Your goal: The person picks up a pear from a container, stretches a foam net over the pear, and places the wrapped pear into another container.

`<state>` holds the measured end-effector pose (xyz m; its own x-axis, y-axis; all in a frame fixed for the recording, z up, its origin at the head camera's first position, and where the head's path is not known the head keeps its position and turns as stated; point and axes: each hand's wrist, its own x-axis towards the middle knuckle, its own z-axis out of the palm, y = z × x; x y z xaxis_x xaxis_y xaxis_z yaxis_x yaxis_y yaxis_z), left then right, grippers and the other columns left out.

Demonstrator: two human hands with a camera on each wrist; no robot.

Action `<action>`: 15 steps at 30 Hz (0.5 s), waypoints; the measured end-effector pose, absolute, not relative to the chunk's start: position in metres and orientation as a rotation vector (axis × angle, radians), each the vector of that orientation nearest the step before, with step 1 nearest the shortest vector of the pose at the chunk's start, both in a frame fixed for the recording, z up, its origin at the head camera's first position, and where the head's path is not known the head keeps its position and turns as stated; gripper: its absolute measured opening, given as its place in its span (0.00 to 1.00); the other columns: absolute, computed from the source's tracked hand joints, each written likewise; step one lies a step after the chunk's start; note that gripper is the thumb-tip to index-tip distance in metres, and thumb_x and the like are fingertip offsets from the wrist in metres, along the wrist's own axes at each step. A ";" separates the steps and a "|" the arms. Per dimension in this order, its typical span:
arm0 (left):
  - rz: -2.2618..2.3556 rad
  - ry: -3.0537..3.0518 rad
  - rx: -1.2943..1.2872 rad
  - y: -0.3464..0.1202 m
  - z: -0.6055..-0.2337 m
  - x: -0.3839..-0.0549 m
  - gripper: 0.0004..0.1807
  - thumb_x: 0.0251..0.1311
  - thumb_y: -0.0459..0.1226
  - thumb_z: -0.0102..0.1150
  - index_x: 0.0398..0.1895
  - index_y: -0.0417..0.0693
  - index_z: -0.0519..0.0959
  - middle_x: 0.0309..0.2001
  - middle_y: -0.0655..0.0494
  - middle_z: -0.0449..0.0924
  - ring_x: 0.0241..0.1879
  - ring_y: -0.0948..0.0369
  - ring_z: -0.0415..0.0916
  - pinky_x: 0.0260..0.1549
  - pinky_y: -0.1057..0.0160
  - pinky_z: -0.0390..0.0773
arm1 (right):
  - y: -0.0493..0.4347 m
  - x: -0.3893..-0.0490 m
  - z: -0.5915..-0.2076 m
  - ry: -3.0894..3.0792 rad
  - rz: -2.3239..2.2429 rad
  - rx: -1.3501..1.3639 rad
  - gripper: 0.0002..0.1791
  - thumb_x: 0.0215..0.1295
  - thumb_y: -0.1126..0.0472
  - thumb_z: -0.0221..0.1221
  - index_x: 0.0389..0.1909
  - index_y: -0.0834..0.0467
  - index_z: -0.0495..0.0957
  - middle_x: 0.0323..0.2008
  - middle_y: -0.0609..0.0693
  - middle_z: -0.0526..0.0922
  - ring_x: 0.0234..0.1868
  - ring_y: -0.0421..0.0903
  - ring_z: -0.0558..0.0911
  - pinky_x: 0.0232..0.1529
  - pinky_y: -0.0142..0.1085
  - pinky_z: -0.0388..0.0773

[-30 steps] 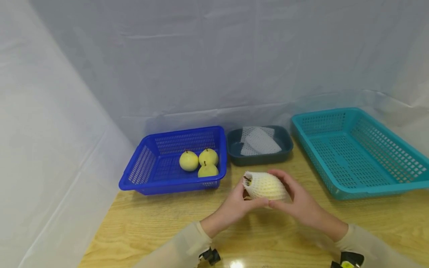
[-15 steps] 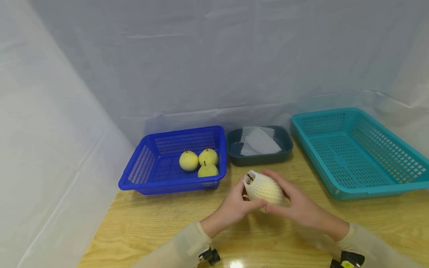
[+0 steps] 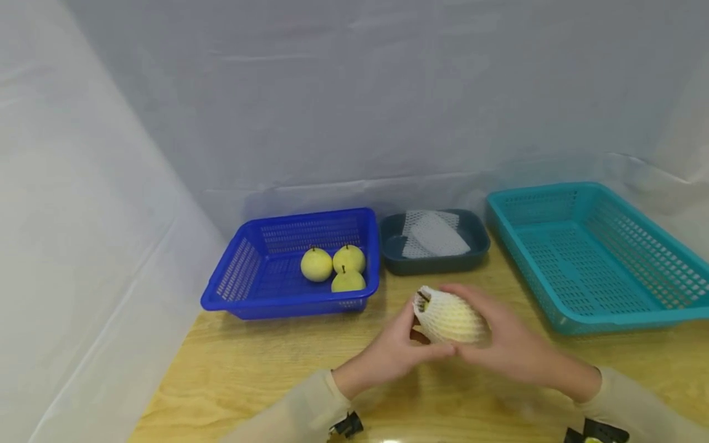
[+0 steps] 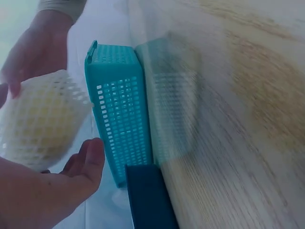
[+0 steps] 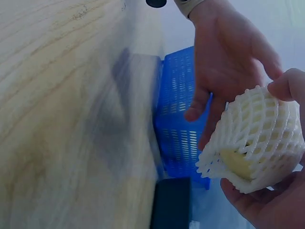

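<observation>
At the left of the wood-grained table [image 3: 266, 369], a blue basket [image 3: 282, 303] cradles three yellow pears [image 3: 316, 265], grouped toward its right side with their stems up. Nearer to where I stand, a person's left hand [image 3: 390, 351] curves about the open end of a netted pear [image 3: 450, 317], its thumb reaching toward the other thumb; whether those fingers truly grip, I cannot tell. Behind, just beside the blue basket, a dark tray [image 3: 437, 266] bears white foam nets [image 3: 440, 235], lying flat and overlapping. The netted pear is held above the table, tilted, its dark stem showing in the mouth of the sleeve, which faces left. The right hand [image 3: 509, 344] grasps it from the other side, thumb opposite fingers. At far right sits a larger teal basket [image 3: 587, 258].
</observation>
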<state>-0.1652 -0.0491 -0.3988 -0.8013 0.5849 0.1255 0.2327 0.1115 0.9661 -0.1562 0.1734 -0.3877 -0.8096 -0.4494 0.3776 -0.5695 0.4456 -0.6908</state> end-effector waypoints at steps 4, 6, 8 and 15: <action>1.693 2.139 0.835 -0.048 -0.397 -0.164 0.42 0.62 0.40 0.69 0.75 0.63 0.56 0.60 0.59 0.71 0.54 0.61 0.76 0.52 0.56 0.82 | 0.183 -0.156 -0.371 -2.582 1.235 0.874 0.49 0.53 0.63 0.72 0.74 0.38 0.60 0.65 0.48 0.73 0.45 0.45 0.80 0.35 0.35 0.82; 1.677 2.139 0.830 -0.048 -0.397 -0.163 0.42 0.63 0.40 0.67 0.76 0.63 0.55 0.61 0.56 0.71 0.57 0.58 0.75 0.52 0.58 0.81 | 0.189 -0.157 -0.361 -2.593 1.177 0.877 0.49 0.55 0.63 0.72 0.75 0.38 0.60 0.65 0.49 0.72 0.44 0.45 0.79 0.33 0.34 0.81; 1.661 2.145 0.820 -0.048 -0.398 -0.163 0.40 0.64 0.39 0.66 0.75 0.61 0.56 0.61 0.55 0.71 0.58 0.55 0.75 0.52 0.61 0.80 | 0.195 -0.160 -0.350 -2.595 1.086 0.897 0.48 0.55 0.62 0.72 0.74 0.38 0.60 0.64 0.49 0.73 0.43 0.45 0.79 0.31 0.34 0.80; 1.604 2.205 0.841 -0.050 -0.399 -0.159 0.35 0.65 0.37 0.64 0.73 0.51 0.62 0.61 0.54 0.72 0.58 0.57 0.75 0.52 0.66 0.78 | 0.217 -0.180 -0.308 -2.590 0.611 0.903 0.47 0.53 0.57 0.73 0.74 0.43 0.63 0.64 0.52 0.73 0.41 0.44 0.79 0.28 0.35 0.76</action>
<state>-0.1591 -0.0497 -0.3993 -0.7885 0.6060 0.1048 0.2862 0.2107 0.9347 -0.1804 0.2174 -0.3079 -0.7446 -0.5054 0.4360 -0.6469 0.7072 -0.2851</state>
